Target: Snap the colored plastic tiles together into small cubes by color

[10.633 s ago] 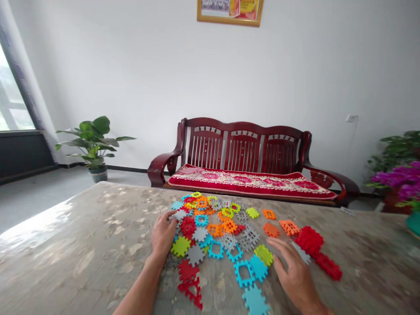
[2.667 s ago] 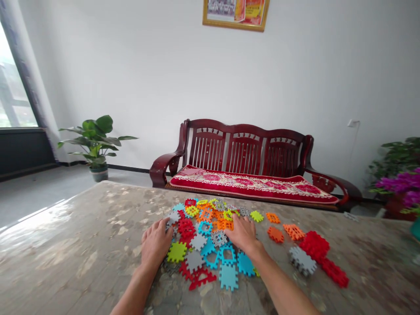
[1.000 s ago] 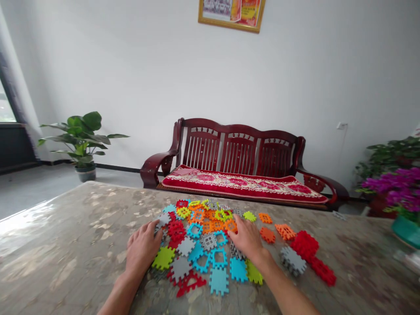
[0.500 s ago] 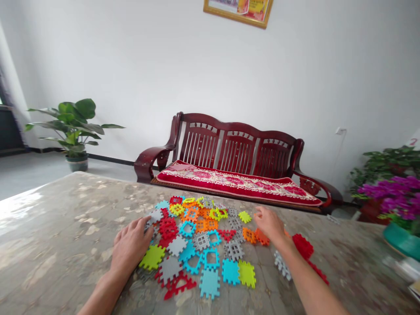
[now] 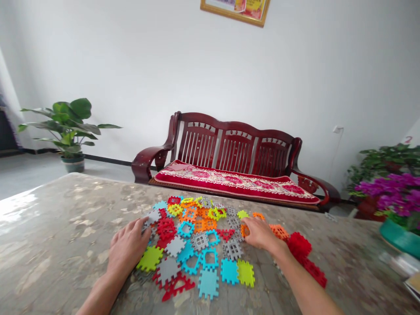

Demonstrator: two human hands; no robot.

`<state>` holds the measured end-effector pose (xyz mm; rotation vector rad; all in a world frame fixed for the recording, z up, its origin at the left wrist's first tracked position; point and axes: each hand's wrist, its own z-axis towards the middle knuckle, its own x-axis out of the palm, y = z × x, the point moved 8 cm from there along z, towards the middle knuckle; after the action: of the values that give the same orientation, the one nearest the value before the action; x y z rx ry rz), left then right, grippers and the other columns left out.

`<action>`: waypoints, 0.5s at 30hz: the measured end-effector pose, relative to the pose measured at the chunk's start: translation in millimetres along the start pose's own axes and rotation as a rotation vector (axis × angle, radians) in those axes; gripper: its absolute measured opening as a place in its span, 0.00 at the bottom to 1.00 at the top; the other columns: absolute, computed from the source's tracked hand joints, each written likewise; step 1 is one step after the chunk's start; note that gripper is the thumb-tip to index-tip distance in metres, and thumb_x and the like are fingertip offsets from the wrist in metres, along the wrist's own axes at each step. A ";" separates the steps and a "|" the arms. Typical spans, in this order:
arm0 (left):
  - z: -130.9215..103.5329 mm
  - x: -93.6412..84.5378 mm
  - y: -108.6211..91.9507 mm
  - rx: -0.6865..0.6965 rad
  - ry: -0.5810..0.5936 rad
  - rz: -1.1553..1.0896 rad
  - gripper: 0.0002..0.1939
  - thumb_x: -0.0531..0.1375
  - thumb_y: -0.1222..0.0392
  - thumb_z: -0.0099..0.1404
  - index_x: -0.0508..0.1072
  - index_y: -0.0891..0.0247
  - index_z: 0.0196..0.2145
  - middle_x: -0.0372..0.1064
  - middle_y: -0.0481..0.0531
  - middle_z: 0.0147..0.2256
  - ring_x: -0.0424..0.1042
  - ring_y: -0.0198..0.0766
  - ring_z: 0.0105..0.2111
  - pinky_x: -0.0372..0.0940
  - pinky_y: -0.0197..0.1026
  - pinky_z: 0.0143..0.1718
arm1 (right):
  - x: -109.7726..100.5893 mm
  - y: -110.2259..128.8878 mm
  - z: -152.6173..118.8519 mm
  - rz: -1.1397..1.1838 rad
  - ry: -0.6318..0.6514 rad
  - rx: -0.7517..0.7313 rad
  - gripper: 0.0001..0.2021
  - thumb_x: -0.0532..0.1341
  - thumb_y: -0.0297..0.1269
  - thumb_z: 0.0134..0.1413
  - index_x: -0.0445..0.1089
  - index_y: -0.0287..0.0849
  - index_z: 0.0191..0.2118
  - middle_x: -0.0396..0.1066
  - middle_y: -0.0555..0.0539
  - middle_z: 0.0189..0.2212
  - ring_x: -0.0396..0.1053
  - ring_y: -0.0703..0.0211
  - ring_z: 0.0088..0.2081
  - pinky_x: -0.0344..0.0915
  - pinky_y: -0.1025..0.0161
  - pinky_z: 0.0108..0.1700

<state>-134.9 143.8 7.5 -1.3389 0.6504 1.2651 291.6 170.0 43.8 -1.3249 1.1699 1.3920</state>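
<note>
A heap of flat plastic interlocking tiles with toothed edges lies on the table, in red, blue, grey, orange and lime. My left hand (image 5: 127, 245) rests at the heap's left side, fingers loosely stretched and apart, touching the grey tiles (image 5: 153, 217); a lime tile (image 5: 150, 258) is just below it. On the right, my right hand (image 5: 260, 234) has thumb and fingertips closed around an orange tile (image 5: 244, 230), partly hidden by the hand. Near those fingertips are a lime tile (image 5: 243, 214) and a grey window tile (image 5: 232, 249).
Right of the heap, red tiles (image 5: 299, 245) and an orange tile (image 5: 279, 232) lie beside my right forearm. A teal flower pot (image 5: 398, 238) stands at the table's right edge. Behind the table (image 5: 82, 210) is a wooden bench (image 5: 236, 144); a potted plant (image 5: 72, 164) stands left.
My right hand has moved left and down, onto the orange tile. More orange tiles now show behind and right of it. My left hand has stayed almost still.
</note>
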 end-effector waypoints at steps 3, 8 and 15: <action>0.7 1.0 -0.2 0.009 -0.002 -0.008 0.27 0.43 0.49 0.68 0.68 0.58 0.59 0.67 0.57 0.58 0.65 0.52 0.57 0.54 0.53 0.60 | -17.7 -15.8 11.6 0.075 -0.081 -0.014 0.29 0.60 0.29 0.44 0.68 0.44 0.57 0.70 0.43 0.53 0.67 0.51 0.54 0.59 0.60 0.55; 0.7 0.1 0.4 0.000 -0.018 -0.017 0.26 0.46 0.51 0.67 0.69 0.57 0.58 0.68 0.57 0.58 0.65 0.51 0.57 0.55 0.53 0.59 | -34.8 -67.8 34.1 -0.013 -0.079 0.100 0.32 0.59 0.24 0.42 0.67 0.40 0.58 0.69 0.41 0.54 0.66 0.51 0.55 0.58 0.61 0.55; 0.0 0.0 -0.3 0.006 -0.028 -0.017 0.26 0.45 0.50 0.68 0.69 0.57 0.58 0.68 0.56 0.58 0.65 0.51 0.57 0.54 0.53 0.60 | -15.7 -95.4 49.2 -0.059 0.002 0.116 0.33 0.58 0.20 0.40 0.68 0.41 0.57 0.71 0.41 0.54 0.67 0.51 0.55 0.59 0.60 0.56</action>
<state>-134.7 143.9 7.6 -1.3174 0.6213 1.2650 376.8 236.5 53.0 -1.2694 1.1849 1.2620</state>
